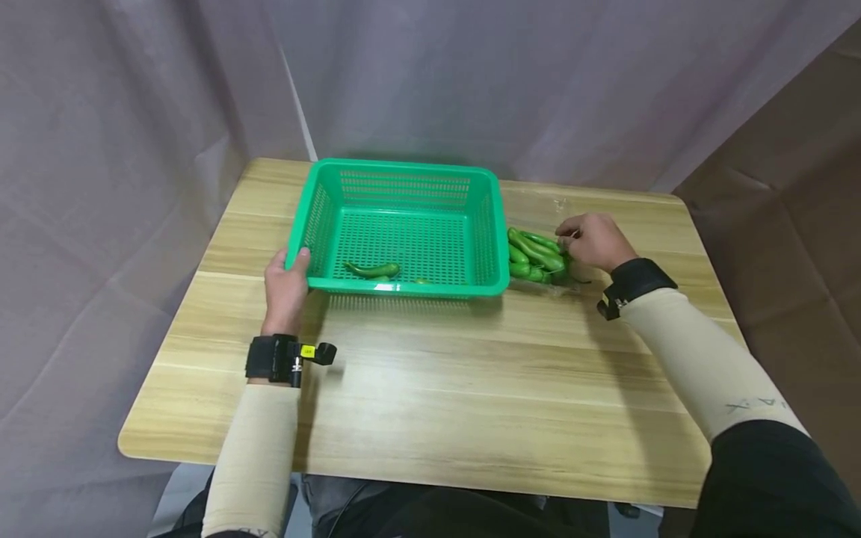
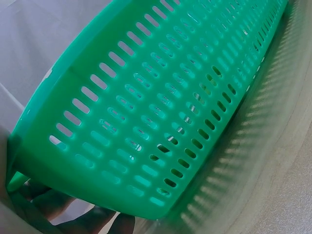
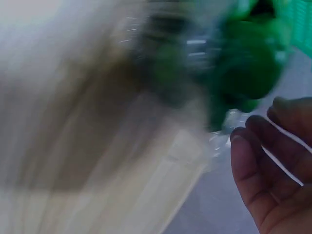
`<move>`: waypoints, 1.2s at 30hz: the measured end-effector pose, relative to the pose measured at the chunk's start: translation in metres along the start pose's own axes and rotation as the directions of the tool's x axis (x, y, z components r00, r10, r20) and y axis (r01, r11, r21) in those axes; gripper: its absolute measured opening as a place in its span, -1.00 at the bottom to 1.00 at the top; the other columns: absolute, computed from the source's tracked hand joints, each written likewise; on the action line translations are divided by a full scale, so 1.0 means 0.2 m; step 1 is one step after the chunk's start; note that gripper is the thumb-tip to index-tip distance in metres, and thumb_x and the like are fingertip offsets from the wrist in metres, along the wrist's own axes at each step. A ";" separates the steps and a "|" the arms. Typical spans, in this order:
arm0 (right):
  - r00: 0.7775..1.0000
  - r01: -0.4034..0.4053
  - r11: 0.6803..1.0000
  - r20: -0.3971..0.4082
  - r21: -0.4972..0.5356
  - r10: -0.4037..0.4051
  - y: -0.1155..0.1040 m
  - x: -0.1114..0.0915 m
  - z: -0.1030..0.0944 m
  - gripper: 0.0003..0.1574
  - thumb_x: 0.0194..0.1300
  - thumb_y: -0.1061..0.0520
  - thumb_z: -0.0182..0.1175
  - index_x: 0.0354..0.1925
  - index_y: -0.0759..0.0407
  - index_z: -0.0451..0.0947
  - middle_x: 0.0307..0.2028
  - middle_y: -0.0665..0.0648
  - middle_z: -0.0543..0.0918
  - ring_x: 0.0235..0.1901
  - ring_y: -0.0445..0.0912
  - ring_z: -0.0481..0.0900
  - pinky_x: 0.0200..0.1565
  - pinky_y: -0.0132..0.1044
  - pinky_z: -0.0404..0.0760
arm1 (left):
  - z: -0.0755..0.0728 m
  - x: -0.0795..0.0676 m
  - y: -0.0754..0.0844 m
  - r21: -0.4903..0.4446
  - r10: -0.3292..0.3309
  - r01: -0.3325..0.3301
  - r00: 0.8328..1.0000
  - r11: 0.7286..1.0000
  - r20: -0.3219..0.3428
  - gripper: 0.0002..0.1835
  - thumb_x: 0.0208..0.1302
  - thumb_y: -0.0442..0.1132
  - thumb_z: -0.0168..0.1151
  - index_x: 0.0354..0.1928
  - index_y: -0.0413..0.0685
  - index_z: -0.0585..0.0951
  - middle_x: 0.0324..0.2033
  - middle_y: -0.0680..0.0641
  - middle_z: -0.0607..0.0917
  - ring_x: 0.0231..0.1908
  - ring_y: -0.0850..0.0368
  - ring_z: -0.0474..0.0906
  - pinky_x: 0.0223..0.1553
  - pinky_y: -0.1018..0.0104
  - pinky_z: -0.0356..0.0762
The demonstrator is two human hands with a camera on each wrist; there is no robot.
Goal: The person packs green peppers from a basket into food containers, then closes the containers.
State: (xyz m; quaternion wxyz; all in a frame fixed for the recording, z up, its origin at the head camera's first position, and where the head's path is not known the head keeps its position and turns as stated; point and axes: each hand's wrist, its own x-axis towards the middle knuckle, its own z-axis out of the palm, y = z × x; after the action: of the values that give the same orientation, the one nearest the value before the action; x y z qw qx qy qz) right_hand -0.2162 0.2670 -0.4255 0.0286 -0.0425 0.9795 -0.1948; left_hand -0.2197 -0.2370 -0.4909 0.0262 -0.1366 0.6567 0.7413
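At its left front corner, my left hand (image 1: pixel 285 293) grips the rim of a green plastic basket (image 1: pixel 430 290); in the left wrist view, fingers (image 2: pixel 92 220) curl beneath that corner of the slotted basket wall (image 2: pixel 146 92). Inside the basket lies a green chili pepper (image 1: pixel 372 270), with bits of others partly hidden behind the front rim. Right of the basket, several green peppers (image 1: pixel 538 254) lie in a heap on a clear plastic bag (image 1: pixel 534 205). My right hand (image 1: pixel 595 240) hovers at the heap's right edge. Its fingers (image 3: pixel 248 170) are loosely bent, with nothing seen between them.
Both things stand toward the back of a light wooden table (image 1: pixel 471 396). Grey cloth (image 1: pixel 538 90) hangs behind and to the left of it, and a brownish cloth (image 1: pixel 794 209) hangs on the right. The right wrist view is blurred.
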 end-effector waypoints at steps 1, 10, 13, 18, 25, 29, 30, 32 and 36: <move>1.000 -0.005 1.000 0.001 0.005 0.005 -0.02 0.01 -0.01 -0.61 0.52 0.22 0.10 0.18 0.36 0.65 0.04 0.47 0.72 0.01 0.31 0.68 -0.01 0.22 0.67 | 0.00 0.00 0.00 0.000 0.001 -0.001 1.000 1.000 -0.002 -0.51 0.64 -0.07 0.01 0.41 -0.22 0.45 0.24 -0.14 0.56 0.28 0.00 0.50 0.42 0.13 0.47; 0.964 0.262 0.961 -0.011 -0.087 -0.264 -0.54 0.22 -0.03 -0.59 0.47 0.25 0.12 0.20 0.32 0.65 -0.02 0.40 0.78 -0.10 0.22 0.75 -0.03 0.14 0.72 | 0.00 -0.02 0.00 0.008 0.010 -0.010 1.000 1.000 -0.023 -0.52 0.64 -0.08 0.03 0.39 -0.23 0.47 0.18 -0.13 0.58 0.20 0.03 0.54 0.37 0.14 0.51; 0.918 0.381 0.918 0.163 -0.112 -0.362 -0.76 0.28 0.06 -0.56 0.47 0.22 0.21 0.26 0.25 0.63 0.04 0.31 0.78 -0.07 0.14 0.76 0.02 0.05 0.74 | 0.01 -0.03 -0.01 0.017 0.019 -0.018 1.000 1.000 -0.022 -0.52 0.63 -0.09 0.03 0.39 -0.25 0.47 0.19 -0.14 0.57 0.23 0.02 0.51 0.37 0.16 0.50; 0.777 0.477 0.866 0.532 -0.152 -0.335 -1.00 0.36 0.22 -0.41 0.46 0.11 0.32 0.38 0.17 0.52 0.18 0.27 0.71 0.14 0.13 0.68 0.20 0.02 0.67 | 0.05 -0.04 -0.02 0.037 0.033 -0.031 0.999 0.999 -0.040 -0.52 0.63 -0.10 0.04 0.37 -0.29 0.48 0.16 -0.19 0.57 0.17 -0.01 0.53 0.29 0.18 0.53; 0.653 0.447 0.835 0.755 -0.321 -0.059 -0.99 0.36 0.36 -0.76 0.41 0.36 0.09 -0.35 0.11 0.58 -0.36 0.05 0.48 -0.41 -0.09 0.31 -0.38 -0.26 0.34 | 0.12 -0.06 -0.03 0.060 0.048 -0.048 0.999 0.997 -0.005 -0.52 0.63 -0.12 0.04 0.35 -0.34 0.48 0.23 -0.34 0.57 0.22 -0.10 0.53 0.30 0.16 0.53; 0.639 0.416 0.849 0.769 -0.326 -0.018 -0.92 0.33 0.39 -0.56 0.26 0.47 -0.01 -0.58 -0.01 0.38 -0.52 -0.03 0.26 -0.52 -0.12 0.18 -0.49 -0.29 0.19 | 0.13 -0.08 -0.04 0.069 0.044 -0.043 0.999 0.997 -0.005 -0.53 0.63 -0.12 0.04 0.34 -0.33 0.48 0.24 -0.35 0.58 0.24 -0.13 0.52 0.34 0.11 0.51; 0.641 0.420 0.849 0.767 -0.321 -0.027 -0.90 0.32 0.39 -0.53 0.24 0.48 -0.02 -0.62 -0.03 0.33 -0.55 -0.04 0.19 -0.54 -0.12 0.14 -0.50 -0.29 0.16 | 0.13 -0.08 -0.04 0.071 0.043 -0.042 0.999 0.997 -0.005 -0.53 0.63 -0.12 0.04 0.34 -0.33 0.48 0.24 -0.35 0.58 0.25 -0.13 0.52 0.35 0.10 0.51; 0.653 0.412 0.856 0.756 -0.312 -0.039 -0.88 0.31 0.39 -0.48 0.23 0.49 -0.03 -0.65 -0.04 0.25 -0.58 -0.05 0.12 -0.55 -0.12 0.09 -0.51 -0.28 0.14 | 0.14 -0.09 -0.03 0.067 0.039 -0.038 0.999 0.997 0.001 -0.53 0.63 -0.11 0.04 0.35 -0.32 0.48 0.25 -0.34 0.58 0.26 -0.13 0.51 0.38 0.08 0.49; 0.664 0.367 0.886 0.746 -0.283 -0.037 -0.85 0.31 0.37 -0.50 0.26 0.48 -0.05 -0.64 -0.02 0.23 -0.59 -0.04 0.15 -0.56 -0.12 0.11 -0.52 -0.29 0.19 | 0.14 -0.09 -0.03 0.072 0.036 -0.037 0.999 0.997 0.019 -0.51 0.63 -0.10 0.04 0.37 -0.30 0.46 0.27 -0.33 0.57 0.29 -0.14 0.51 0.42 0.06 0.47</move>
State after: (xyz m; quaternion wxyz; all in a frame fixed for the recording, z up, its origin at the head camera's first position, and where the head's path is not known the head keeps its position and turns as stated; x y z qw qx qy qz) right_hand -0.2599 0.0775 -0.4309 0.3797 -0.2318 0.8944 0.0458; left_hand -0.2059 -0.2062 -0.4891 0.0232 -0.1170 0.6851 0.7187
